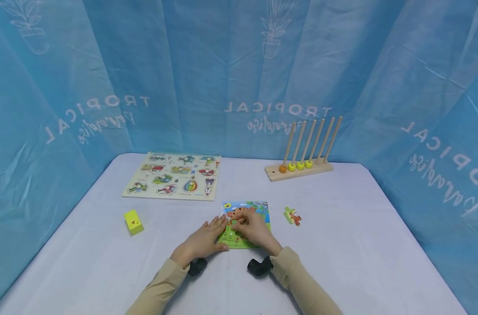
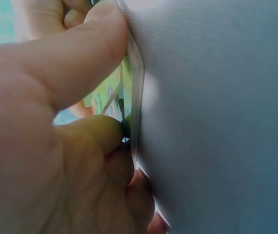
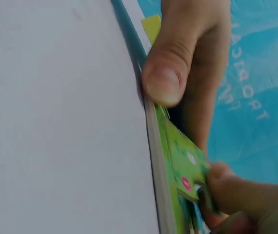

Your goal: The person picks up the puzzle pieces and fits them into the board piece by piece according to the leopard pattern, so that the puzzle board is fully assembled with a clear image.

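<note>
A small jigsaw puzzle [image 1: 264,211] with a cartoon animal on green grass and blue sky lies on the white table. My left hand [image 1: 203,241] rests along its left side, fingers straight and spread, the thumb at its near left corner. Over the middle of the puzzle, my right hand [image 1: 256,231] pinches a green puzzle piece [image 3: 184,158] with a pink flower on it. That piece stands tilted up from the board in the right wrist view. Another puzzle piece [image 1: 292,216], green and orange, lies on the table to the right.
Behind on the left is a wooden peg puzzle board [image 1: 172,175] with vehicle pictures. A yellow block [image 1: 134,222] sits at the left. At the back right stands a wooden rod counter [image 1: 298,172] with orange and yellow beads. Blue curtains [image 1: 223,78] surround the table.
</note>
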`<state>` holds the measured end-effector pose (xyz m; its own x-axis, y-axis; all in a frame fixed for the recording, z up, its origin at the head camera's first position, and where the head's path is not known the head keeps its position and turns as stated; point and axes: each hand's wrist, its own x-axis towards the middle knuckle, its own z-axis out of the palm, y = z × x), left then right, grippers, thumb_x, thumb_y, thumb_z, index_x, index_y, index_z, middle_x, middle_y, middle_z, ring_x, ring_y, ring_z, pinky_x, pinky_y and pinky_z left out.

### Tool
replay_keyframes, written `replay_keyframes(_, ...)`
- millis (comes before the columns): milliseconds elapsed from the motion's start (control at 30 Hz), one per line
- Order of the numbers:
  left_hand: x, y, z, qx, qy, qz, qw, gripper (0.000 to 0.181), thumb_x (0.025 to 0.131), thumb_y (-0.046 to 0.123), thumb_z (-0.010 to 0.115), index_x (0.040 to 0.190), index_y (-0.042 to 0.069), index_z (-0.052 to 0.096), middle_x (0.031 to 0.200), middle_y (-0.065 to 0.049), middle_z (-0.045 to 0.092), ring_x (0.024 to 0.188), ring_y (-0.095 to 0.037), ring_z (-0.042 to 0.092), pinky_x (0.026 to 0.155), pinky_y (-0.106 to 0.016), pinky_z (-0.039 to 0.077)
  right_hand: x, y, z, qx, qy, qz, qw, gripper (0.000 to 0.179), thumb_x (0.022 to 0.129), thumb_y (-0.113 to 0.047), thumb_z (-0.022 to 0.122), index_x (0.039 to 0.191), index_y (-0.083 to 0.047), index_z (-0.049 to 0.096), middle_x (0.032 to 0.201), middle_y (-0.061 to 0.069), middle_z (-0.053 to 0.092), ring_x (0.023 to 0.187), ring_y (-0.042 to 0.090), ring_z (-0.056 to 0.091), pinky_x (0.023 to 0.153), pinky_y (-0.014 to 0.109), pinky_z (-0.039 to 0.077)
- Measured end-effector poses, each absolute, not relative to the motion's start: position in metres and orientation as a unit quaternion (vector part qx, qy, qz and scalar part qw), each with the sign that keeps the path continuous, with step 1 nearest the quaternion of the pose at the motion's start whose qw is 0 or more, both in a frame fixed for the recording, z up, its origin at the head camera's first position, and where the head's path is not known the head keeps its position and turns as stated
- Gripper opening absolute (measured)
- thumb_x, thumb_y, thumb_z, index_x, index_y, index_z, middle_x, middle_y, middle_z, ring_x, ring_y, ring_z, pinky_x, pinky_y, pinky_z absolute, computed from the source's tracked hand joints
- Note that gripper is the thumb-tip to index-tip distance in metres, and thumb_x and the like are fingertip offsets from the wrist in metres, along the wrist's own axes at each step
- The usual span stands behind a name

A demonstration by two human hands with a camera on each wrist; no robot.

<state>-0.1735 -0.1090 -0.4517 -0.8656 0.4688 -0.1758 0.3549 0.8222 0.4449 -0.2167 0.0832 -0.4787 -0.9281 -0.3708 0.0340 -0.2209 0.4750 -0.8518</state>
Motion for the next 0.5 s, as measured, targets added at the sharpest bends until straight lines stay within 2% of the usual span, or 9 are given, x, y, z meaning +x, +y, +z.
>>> replay_keyframes(100, -0.174, -0.109, -0.453, 0.218, 0.945, 0.201, 0.139, 0.078, 0.092, 0.037, 0.064, 0.151, 0.001, 0.029, 0.161, -0.014, 0.022, 0.15, -0.033, 0.019, 0.122, -0.054, 0.019, -0.214, 0.081, -0.477, -0.196, 0.87, -0.447, 0.065, 0.018, 0.085, -0.017, 0.075, 0.101, -0.012, 0.07, 0.078, -0.003, 0.063, 0.06, 0.005, 0.049, 0.053, 0.018, 0.041)
replay_keyframes(233, -0.175, -0.109, -0.455, 0.22, 0.945, 0.199, 0.136, 0.079, 0.091, 0.038, 0.064, 0.151, 0.001, 0.029, 0.161, -0.015, 0.023, 0.149, -0.034, 0.02, 0.121, -0.054, 0.019, -0.21, 0.078, -0.474, -0.207, 0.886, -0.412, 0.055, 0.024, 0.082, -0.017, 0.078, 0.102, -0.014, 0.067, 0.075, -0.005, 0.055, 0.062, 0.006, 0.046, 0.058, 0.019, 0.038)
replay_keyframes(367, -0.176, -0.11, -0.453, 0.219, 0.944, 0.208, 0.134, 0.079, 0.091, 0.036, 0.066, 0.151, 0.0, 0.03, 0.16, -0.015, 0.024, 0.149, -0.035, 0.021, 0.121, -0.055, 0.02, -0.209, 0.074, -0.472, -0.198, 0.897, -0.391, 0.05, 0.036, 0.08, -0.018, 0.08, 0.11, -0.015, 0.062, 0.071, -0.005, 0.049, 0.059, 0.007, 0.042, 0.055, 0.019, 0.033)
replay_keyframes(500, -0.176, -0.11, -0.453, 0.224, 0.943, 0.21, 0.131, 0.079, 0.091, 0.036, 0.066, 0.15, -0.002, 0.03, 0.16, -0.016, 0.025, 0.148, -0.036, 0.022, 0.12, -0.057, 0.021, -0.21, 0.072, -0.472, -0.188, 0.902, -0.385, 0.047, 0.043, 0.078, -0.02, 0.082, 0.115, -0.015, 0.061, 0.07, -0.006, 0.049, 0.058, 0.006, 0.042, 0.054, 0.019, 0.033)
